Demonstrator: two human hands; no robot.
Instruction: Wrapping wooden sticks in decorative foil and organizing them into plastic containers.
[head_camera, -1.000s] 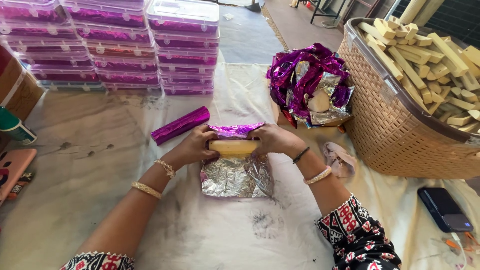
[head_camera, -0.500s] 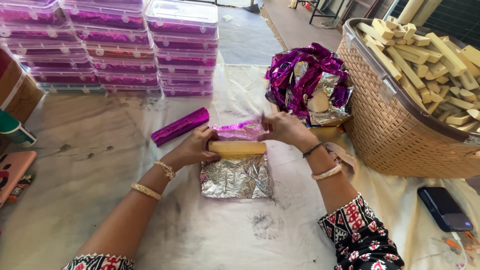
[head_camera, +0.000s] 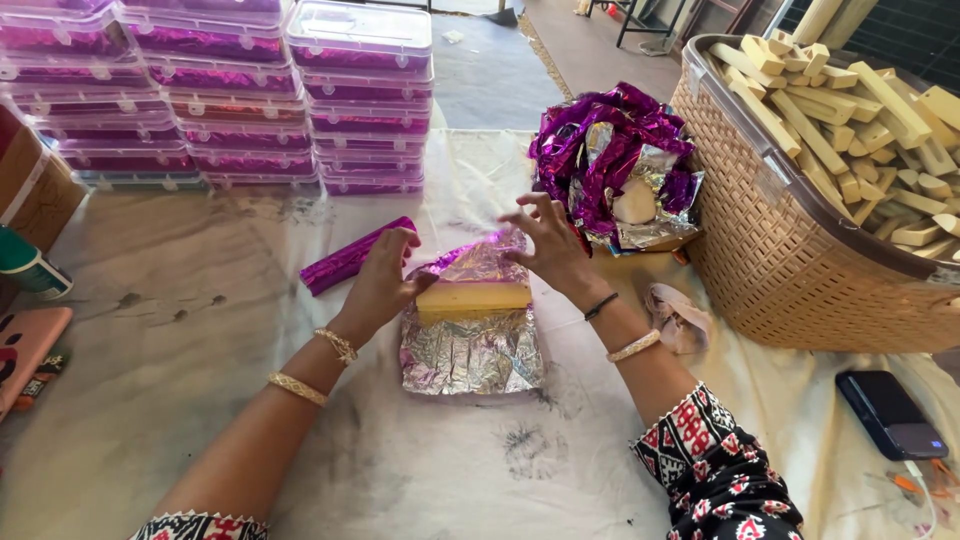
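A pale yellow bar (head_camera: 473, 297) lies across a sheet of foil (head_camera: 470, 350), silver side up, purple on the back. My left hand (head_camera: 382, 277) presses on the bar's left end and the foil's edge. My right hand (head_camera: 545, 243) has its fingers spread over the far flap of foil, which is lifted behind the bar. A finished bar wrapped in purple foil (head_camera: 352, 257) lies just left of my left hand.
Stacks of clear lidded boxes (head_camera: 225, 95) filled with purple wrapped bars stand at the back. A heap of purple foil sheets (head_camera: 618, 165) sits beside a woven basket (head_camera: 800, 250) of bare bars. A dark phone (head_camera: 890, 413) lies at right, a crumpled cloth (head_camera: 678, 315) near my right wrist.
My right hand left the bar's right end and moved up to the far foil flap, lifting it behind the bar. My left hand stayed on the left end.
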